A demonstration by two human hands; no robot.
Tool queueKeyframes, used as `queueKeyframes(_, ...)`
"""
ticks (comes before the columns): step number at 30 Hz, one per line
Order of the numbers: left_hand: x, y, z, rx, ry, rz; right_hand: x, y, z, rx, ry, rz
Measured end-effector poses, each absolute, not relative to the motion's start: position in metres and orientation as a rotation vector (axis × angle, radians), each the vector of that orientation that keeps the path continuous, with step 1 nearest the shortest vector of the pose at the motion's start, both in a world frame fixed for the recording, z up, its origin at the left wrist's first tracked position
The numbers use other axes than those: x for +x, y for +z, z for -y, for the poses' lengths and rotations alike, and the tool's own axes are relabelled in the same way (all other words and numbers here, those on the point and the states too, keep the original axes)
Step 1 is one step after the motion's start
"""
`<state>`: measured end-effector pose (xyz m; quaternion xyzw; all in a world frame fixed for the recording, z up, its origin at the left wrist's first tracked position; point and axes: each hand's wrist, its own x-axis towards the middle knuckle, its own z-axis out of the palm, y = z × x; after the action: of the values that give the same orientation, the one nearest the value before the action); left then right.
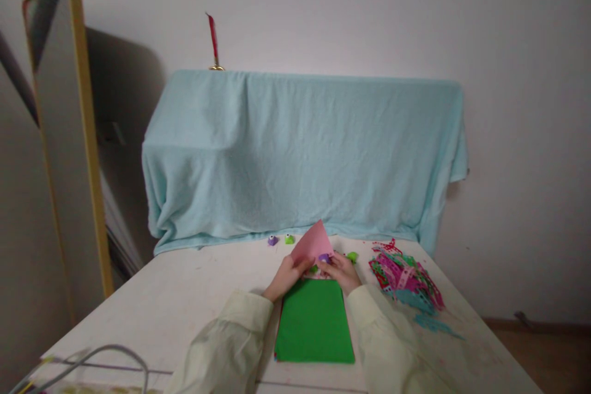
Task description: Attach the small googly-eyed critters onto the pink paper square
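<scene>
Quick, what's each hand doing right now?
Left hand: closed on the pink paper sheet.
Right hand: closed on a small purple punch at the pink paper sheet's edge.

We sit facing a plain white wall (369, 12) in soft, even light. Against it stands a long piece of furniture draped in a pale blue cloth (300, 154), which meets the far edge of our white table (184, 295). A gold-framed mirror (69, 135) leans at the left. Wooden floor (545, 351) and a dark skirting board show at the lower right.
</scene>
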<state>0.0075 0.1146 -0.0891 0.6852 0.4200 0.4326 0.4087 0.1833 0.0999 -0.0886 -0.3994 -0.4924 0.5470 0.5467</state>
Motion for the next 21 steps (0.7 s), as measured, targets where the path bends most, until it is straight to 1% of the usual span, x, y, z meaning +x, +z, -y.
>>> queueKeyframes(9, 0.0087, -0.0828, -0.1118, 1.728, 1.121, -1.045, 0.1815, -0.0881, -0.0997, -0.904, 1.27, 1.139)
queueKeyframes(21, 0.0053, -0.0908, -0.1172, 1.713, 1.09, -1.031, 0.1804, -0.0861, -0.0993, -0.879, 1.252, 1.094)
